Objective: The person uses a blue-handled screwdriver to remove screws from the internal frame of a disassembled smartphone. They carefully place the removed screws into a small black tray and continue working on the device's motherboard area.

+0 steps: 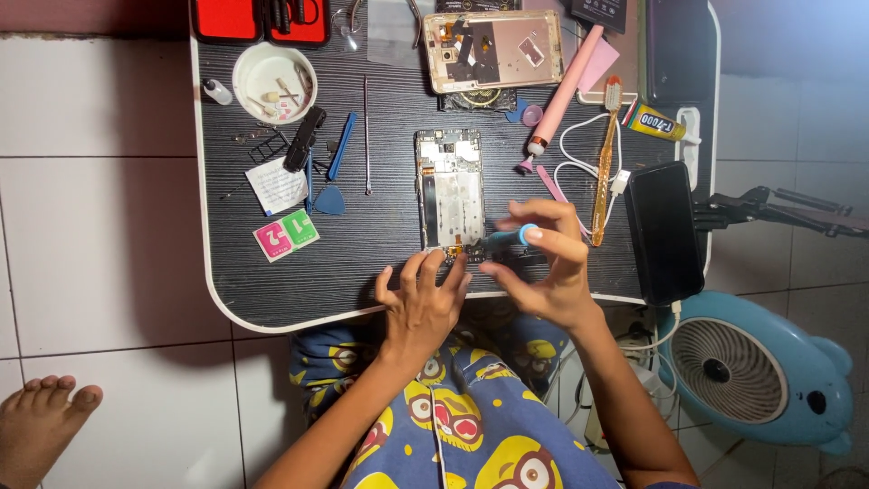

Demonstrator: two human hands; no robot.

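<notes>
The dark surface (272,290) carries the opened phone (448,195) just ahead of both hands. Looks thin, stiff and fragile, so best held by its edges. Left hand (421,303) has fingers spread, pressing near its bottom end. Right hand (543,263) is pinched around a small blue screwdriver (507,239), tip at the phone's lower corner.

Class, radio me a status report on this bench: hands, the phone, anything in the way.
Left hand steadying opened phone at its bottom edge. Right hand holding blue screwdriver, tip at phone's lower end. Toothbrush lies just right, apart.
</notes>
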